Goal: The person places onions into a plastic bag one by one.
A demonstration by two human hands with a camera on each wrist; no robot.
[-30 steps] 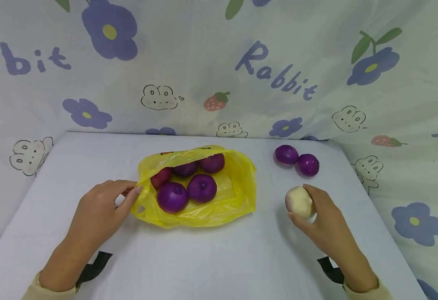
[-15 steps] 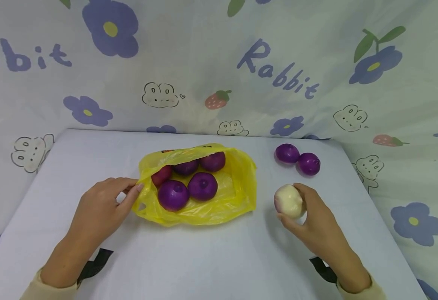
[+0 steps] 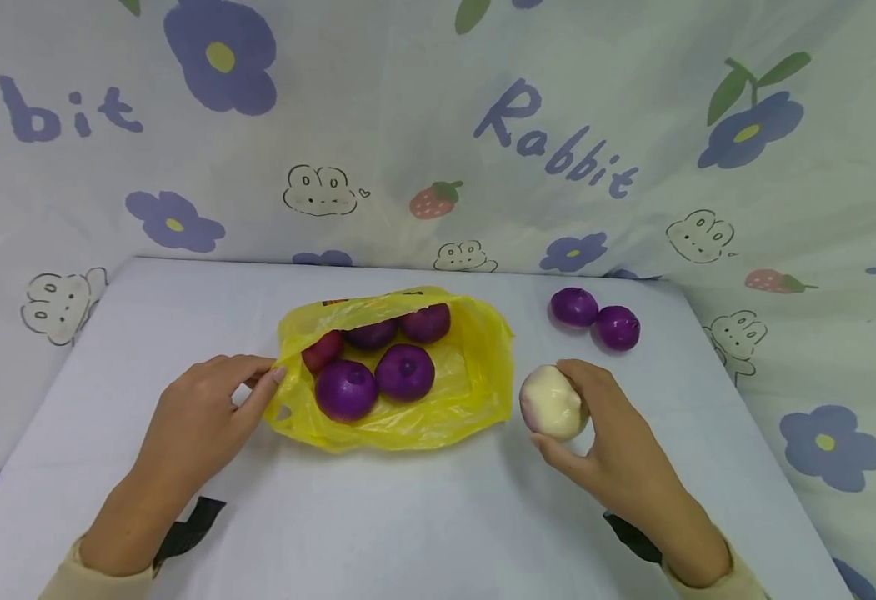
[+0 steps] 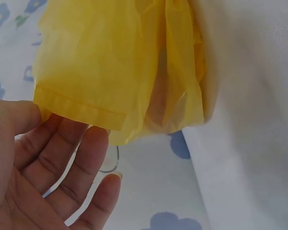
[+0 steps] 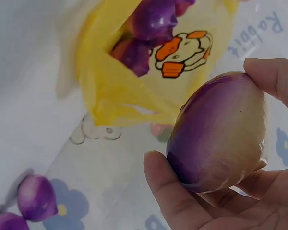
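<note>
Right hand (image 3: 613, 450) grips a pale onion (image 3: 553, 402), white with a purple flush, fingers curled round it, just beside the right edge of the yellow bag (image 3: 475, 375). Left hand (image 3: 205, 417) pinches the bag's left rim, holding the mouth open. Five purple onions (image 3: 345, 390) lie inside the bag, toward its left and rear. Two purple onions (image 3: 595, 317) sit touching each other near the table's (image 3: 407, 517) far right corner. Bare tabletop spans the whole near side.
</note>
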